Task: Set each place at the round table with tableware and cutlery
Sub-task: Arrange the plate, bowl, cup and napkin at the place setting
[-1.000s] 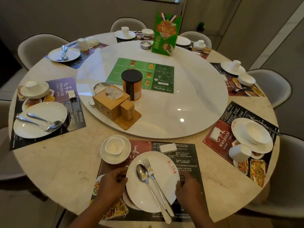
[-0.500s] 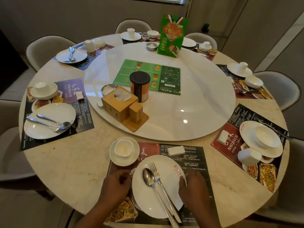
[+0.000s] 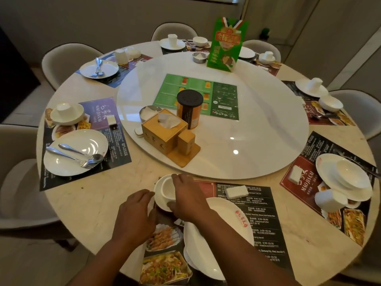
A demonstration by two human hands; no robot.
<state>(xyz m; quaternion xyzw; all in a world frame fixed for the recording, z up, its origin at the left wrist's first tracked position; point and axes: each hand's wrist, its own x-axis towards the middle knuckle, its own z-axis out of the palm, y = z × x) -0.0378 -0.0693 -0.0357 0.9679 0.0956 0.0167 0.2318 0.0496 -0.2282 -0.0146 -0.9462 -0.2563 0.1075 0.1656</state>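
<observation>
At the near place, a white saucer (image 3: pixel 158 196) carries a small white cup (image 3: pixel 167 189) at the placemat's (image 3: pixel 266 221) top left corner. My right hand (image 3: pixel 185 197) reaches across and is closed around the cup, fingers on its far side and thumb at the near rim. Just left of the saucer, my left hand (image 3: pixel 135 215) lies flat with fingers loosely apart and holds nothing. The large white plate (image 3: pixel 226 221) sits on the placemat; my right forearm crosses it and no cutlery shows on it. A white packet (image 3: pixel 236 191) lies above the plate.
A white turntable (image 3: pixel 257 131) carries a wooden tissue box (image 3: pixel 162 133), an orange canister (image 3: pixel 189 109) and a green sign (image 3: pixel 225 44). The left place has a plate (image 3: pixel 82 139) with fork and spoon. On the right, a bowl (image 3: pixel 350 175) sits on plates. Chairs ring the table.
Both hands left the sides of the near plate and moved up and left to the cup and saucer. The fork and spoon seen on that plate no longer show.
</observation>
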